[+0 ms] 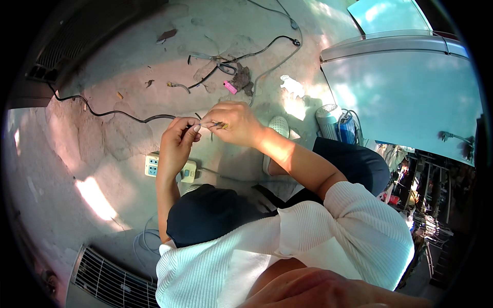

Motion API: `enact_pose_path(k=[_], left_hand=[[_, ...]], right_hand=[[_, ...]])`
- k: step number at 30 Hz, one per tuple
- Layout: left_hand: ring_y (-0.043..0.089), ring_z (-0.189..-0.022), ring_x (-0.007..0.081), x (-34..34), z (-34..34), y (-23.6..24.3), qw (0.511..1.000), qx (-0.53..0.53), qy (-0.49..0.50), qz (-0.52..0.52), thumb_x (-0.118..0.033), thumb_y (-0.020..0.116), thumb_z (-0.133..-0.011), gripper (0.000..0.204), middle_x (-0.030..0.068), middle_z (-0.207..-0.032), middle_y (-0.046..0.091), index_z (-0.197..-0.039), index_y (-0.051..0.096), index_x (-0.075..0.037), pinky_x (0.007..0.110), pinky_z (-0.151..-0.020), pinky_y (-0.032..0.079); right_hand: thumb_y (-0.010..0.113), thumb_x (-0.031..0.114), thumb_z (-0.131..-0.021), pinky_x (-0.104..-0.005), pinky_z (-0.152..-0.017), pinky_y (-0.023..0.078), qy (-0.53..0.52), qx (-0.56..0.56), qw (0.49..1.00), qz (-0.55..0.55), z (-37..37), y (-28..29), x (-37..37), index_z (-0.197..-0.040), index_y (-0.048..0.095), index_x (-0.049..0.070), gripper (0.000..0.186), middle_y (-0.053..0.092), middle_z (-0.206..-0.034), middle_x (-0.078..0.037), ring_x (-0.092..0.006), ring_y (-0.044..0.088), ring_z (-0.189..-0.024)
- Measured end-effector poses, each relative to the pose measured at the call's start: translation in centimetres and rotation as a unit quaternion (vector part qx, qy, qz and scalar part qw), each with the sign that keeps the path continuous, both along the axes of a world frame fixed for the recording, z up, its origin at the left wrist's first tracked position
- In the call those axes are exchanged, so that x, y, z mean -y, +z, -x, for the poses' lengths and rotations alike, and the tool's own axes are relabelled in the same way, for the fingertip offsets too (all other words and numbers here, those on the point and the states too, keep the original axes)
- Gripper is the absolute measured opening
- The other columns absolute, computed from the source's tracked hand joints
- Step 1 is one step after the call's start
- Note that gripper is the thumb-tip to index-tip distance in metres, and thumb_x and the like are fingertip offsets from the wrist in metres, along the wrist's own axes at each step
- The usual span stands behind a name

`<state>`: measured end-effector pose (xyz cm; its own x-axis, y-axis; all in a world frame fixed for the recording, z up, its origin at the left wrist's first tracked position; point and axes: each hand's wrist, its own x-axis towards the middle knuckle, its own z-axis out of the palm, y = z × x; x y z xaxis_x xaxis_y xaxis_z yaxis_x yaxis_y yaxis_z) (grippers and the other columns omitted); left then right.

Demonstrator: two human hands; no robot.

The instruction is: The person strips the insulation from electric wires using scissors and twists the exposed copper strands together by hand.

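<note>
Just beyond the pale power strip point(189, 172), in the head view, two hands meet at a thin wire end point(201, 124), which the black cable point(120, 113), coming from beyond the strip's left, seems to feed. Handling such a slim end well probably calls for a pinch close to the tip, steady forearms and slow, even force, so that no strand snaps. The left hand point(178, 138) has thumb and forefinger together, clamped on the wire end. The right hand point(237, 120) is closed around a small yellowish thing point(222, 125), its fingertips close against the left's; whether that is a tool or wire I cannot tell. Farther beyond the strip, to its right, lie a pink piece point(230, 87) and loose cables point(226, 67).
</note>
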<state>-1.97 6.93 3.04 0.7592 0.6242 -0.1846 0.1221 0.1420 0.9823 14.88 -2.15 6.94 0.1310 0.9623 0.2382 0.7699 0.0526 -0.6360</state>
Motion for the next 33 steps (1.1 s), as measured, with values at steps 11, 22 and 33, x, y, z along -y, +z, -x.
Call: enact_pose_path(k=[11,22,33], left_hand=[[0.061,-0.068,0.0181,0.7,0.3,0.8,0.969,-0.018,0.123,-0.213,-0.005,0.067,-0.084,0.008,0.0062,-0.082,0.061,-0.092,0.069,-0.004,0.029,-0.06,0.047],[0.063,-0.074,0.0087,1.0,-0.4,0.3,0.967,0.085,0.185,0.155,-0.016,0.064,-0.092,0.018,0.0027,-0.085,0.063,-0.1,0.064,-0.001,0.021,-0.066,0.049],[0.061,-0.083,0.0097,1.3,-0.2,0.3,0.95,0.116,0.158,0.243,-0.02,0.064,-0.093,0.023,0.0006,-0.095,0.061,-0.108,0.06,-0.002,0.025,-0.081,0.051]], right_hand=[[0.069,0.013,-0.085,-0.0252,-0.066,0.047,-0.047,-0.304,0.929,0.205,0.0,-0.4,-0.9,-0.087,0.066,0.002,0.012,0.064,-0.076,-0.001,-0.0084,0.059,-0.073],[0.066,0.009,-0.089,-0.0261,-0.091,0.045,0.002,-0.435,0.88,0.193,-2.3,-0.1,-1.6,-0.105,0.06,0.001,0.019,0.063,-0.112,-0.005,-0.0089,0.055,-0.1],[0.064,0.021,-0.092,-0.0245,-0.075,0.049,-0.03,-0.404,0.897,0.174,-1.3,-1.5,-1.1,-0.099,0.072,0.002,0.021,0.068,-0.088,-0.001,-0.0077,0.058,-0.081]])
